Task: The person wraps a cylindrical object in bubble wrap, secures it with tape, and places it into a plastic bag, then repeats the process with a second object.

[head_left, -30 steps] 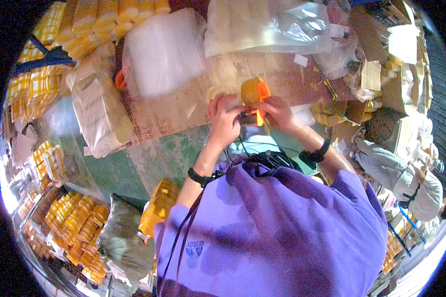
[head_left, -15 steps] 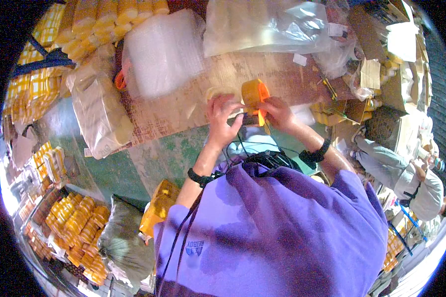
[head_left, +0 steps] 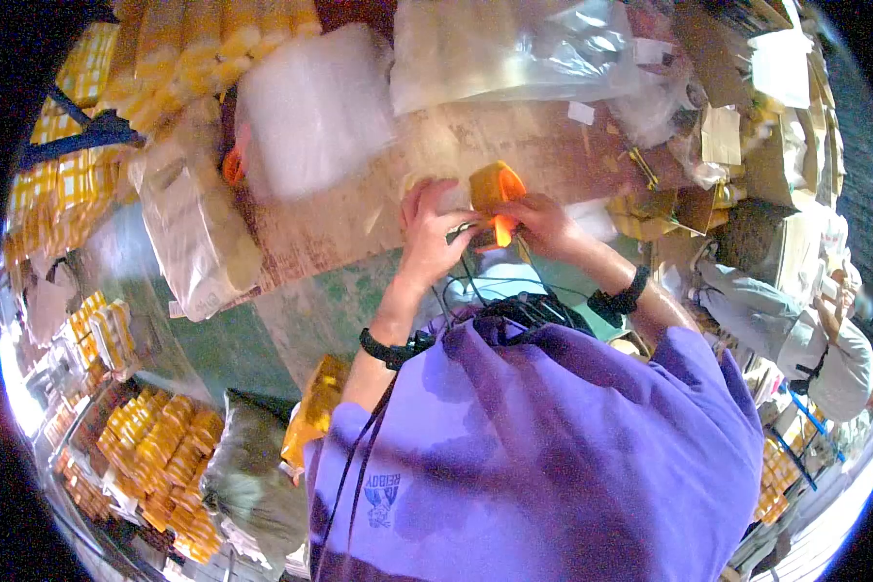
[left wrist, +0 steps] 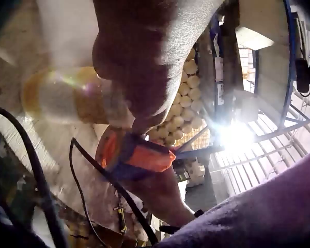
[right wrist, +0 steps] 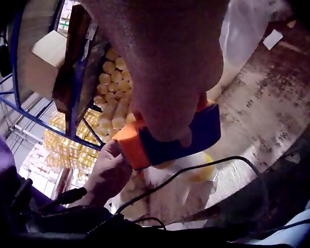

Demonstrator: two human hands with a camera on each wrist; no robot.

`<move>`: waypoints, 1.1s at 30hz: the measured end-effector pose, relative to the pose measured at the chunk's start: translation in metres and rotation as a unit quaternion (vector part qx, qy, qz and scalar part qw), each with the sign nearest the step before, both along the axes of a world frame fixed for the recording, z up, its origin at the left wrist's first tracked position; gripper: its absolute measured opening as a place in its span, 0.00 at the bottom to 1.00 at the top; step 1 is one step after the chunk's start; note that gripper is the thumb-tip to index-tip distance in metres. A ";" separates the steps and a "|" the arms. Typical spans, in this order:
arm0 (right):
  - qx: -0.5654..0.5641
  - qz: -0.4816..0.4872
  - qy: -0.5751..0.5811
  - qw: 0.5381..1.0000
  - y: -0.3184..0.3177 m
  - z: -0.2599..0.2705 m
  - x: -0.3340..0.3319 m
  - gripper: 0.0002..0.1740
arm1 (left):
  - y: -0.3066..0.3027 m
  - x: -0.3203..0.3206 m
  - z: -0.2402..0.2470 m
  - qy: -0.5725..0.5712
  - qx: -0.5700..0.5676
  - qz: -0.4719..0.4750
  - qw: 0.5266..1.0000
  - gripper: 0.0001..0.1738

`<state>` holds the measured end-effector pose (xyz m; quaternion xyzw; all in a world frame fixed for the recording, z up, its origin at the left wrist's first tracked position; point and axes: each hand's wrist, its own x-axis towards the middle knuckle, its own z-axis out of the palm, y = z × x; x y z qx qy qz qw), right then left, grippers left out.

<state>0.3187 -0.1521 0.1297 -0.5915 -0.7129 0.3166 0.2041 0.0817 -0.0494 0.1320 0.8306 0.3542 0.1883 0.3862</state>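
Observation:
An orange tape dispenser (head_left: 506, 229) with a dark blue part is held in front of the body, over the table's near edge. My right hand (head_left: 545, 225) grips it; in the right wrist view the thumb lies across its blue side (right wrist: 204, 132). My left hand (head_left: 431, 241) faces it from the other side, thumb and fingertips drawn together at the dispenser's edge. What exactly they pinch there is hidden. Behind the left hand, a yellow-and-clear roll (left wrist: 59, 98) lies on the table in the left wrist view.
A stack of bubble wrap (head_left: 315, 112) and clear plastic bags (head_left: 495, 58) lie farther back on the table (head_left: 359, 218). Wrapped goods (head_left: 199, 238) stand at left, open cartons (head_left: 708, 209) at right. Black cables (left wrist: 101, 170) hang close to the hands. Another person (head_left: 815, 349) is at the far right.
My left thumb and fingers parted from the dispenser half a second ago and have closed in again at its edge. The dispenser has tilted slightly in the right hand.

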 end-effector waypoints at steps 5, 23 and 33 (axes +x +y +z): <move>-0.008 -0.015 -0.019 1.000 -0.001 0.000 0.001 0.27 | 0.000 0.003 0.009 0.015 0.022 -0.020 0.999 0.10; 0.012 -0.007 -0.083 0.996 -0.007 0.000 0.004 0.28 | -0.003 0.004 -0.044 0.002 -0.156 -0.039 0.987 0.10; 0.002 -0.034 -0.078 0.996 -0.002 0.012 0.002 0.28 | 0.003 0.010 -0.004 0.008 -0.067 -0.049 0.997 0.13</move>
